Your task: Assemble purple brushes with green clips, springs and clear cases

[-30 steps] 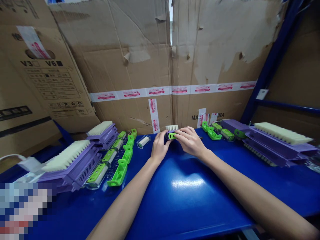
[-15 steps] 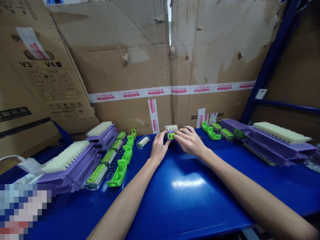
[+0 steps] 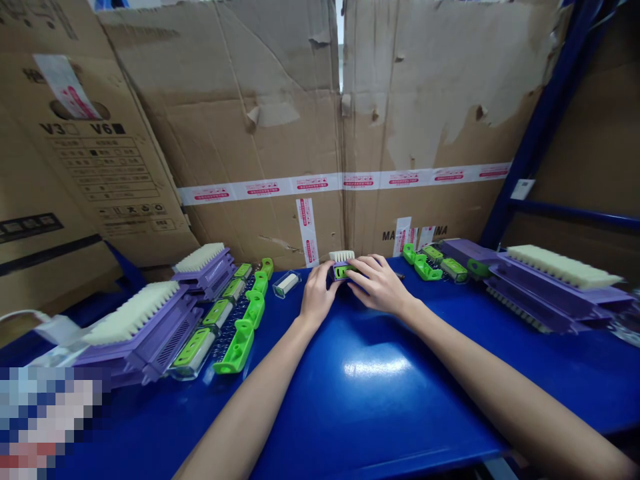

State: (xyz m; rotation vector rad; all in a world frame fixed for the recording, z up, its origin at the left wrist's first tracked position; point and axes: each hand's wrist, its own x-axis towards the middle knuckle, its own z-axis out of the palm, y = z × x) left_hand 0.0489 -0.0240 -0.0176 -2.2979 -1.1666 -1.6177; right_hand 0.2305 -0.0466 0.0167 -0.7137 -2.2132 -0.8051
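At the back middle of the blue table, a small purple brush block (image 3: pixel 342 256) with pale bristles on top and a green slotted insert (image 3: pixel 342 271) in its front sits between my two hands. My left hand (image 3: pixel 319 291) is closed round its left end, thumb and fingers on the block. The fingers of my right hand (image 3: pixel 375 285) bend over the right end and press against the green insert. My right fingers hide the block's right part. Left of my left hand lies a small clear case with a pale block (image 3: pixel 287 284).
On the left, purple brushes (image 3: pixel 145 327) stand beside green-topped cases (image 3: pixel 218 313) and green clip-like parts (image 3: pixel 241 341). More purple brushes (image 3: pixel 555 287) and green parts (image 3: pixel 427 267) lie at right. Cardboard (image 3: pixel 260 147) walls the back; a blue post (image 3: pixel 530 127) rises at right.
My right hand has shifted very slightly along the front of the brush block, its fingers curling a bit more. My left hand stays where it was.
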